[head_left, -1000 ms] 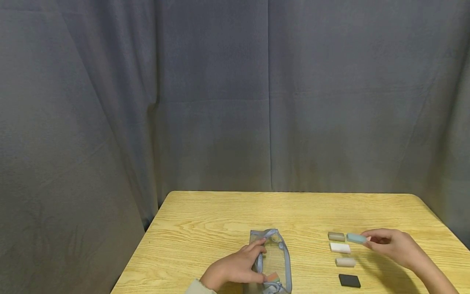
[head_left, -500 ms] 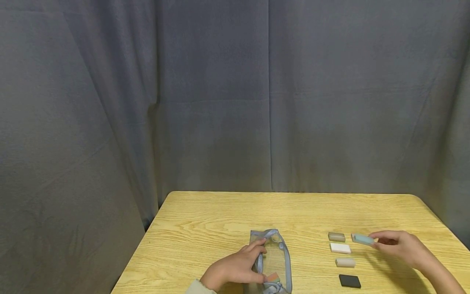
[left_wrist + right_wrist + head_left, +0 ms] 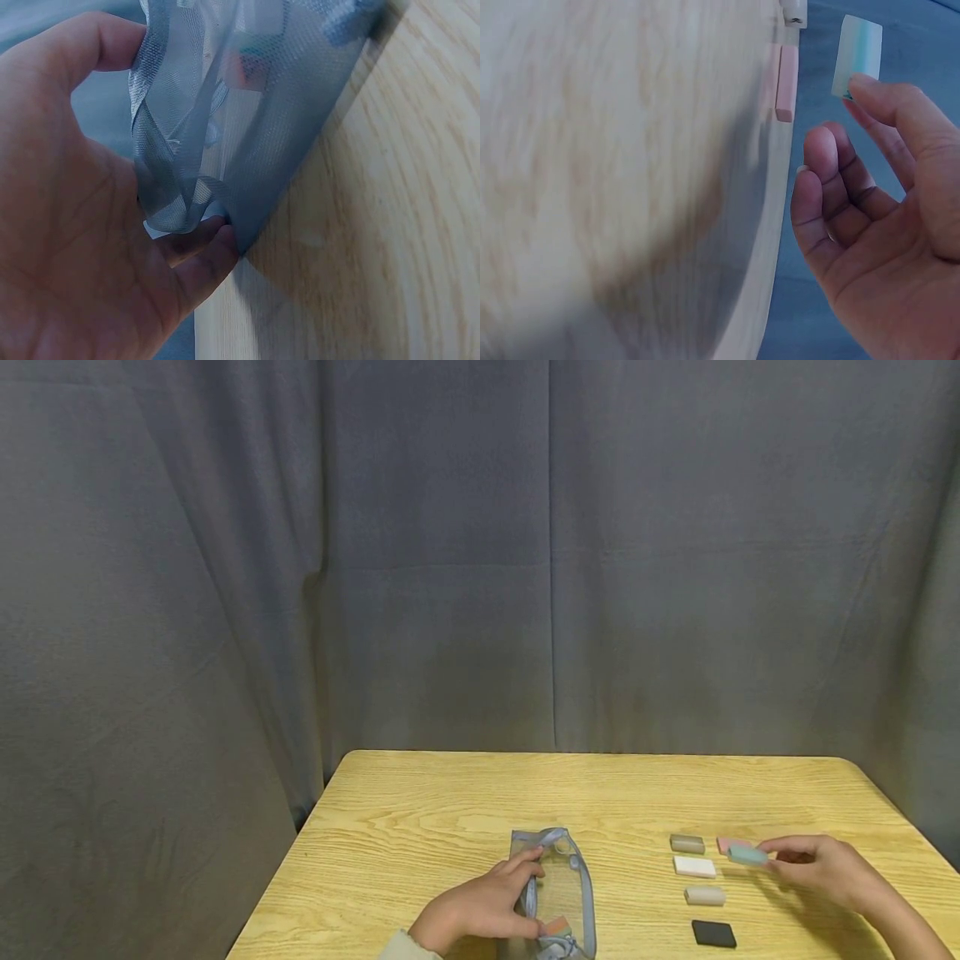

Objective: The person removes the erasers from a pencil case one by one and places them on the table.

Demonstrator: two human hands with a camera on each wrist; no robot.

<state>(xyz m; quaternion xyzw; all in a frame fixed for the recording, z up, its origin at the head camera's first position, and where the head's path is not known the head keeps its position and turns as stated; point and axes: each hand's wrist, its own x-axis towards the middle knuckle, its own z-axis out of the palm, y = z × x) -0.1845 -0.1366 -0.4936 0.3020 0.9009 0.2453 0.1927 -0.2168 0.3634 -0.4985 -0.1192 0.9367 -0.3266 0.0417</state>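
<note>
My left hand [image 3: 483,906] grips the open edge of a see-through grey-blue mesh pouch [image 3: 588,893], thumb near one end and fingers toward the other. An orange and green block [image 3: 557,927] shows inside the pouch. Off to the right, my right hand [image 3: 825,868] pinches a pale blue-green eraser [image 3: 859,56] between thumb and index finger, raised above the table. Just behind it a pink eraser [image 3: 787,84] lies on the wood. The right hand's other fingers are loosely curled around nothing.
Left of the right hand, a grey-brown eraser [image 3: 687,844], a white eraser [image 3: 694,866], a beige eraser [image 3: 705,896] and a flat black block [image 3: 713,933] form a column on the wooden table [image 3: 420,810]. Grey curtains [image 3: 450,568] hang behind the table.
My right hand has shifted right and slightly nearer with the blue-green eraser, and the pink eraser has come into sight behind it. The left hand and pouch have stayed put.
</note>
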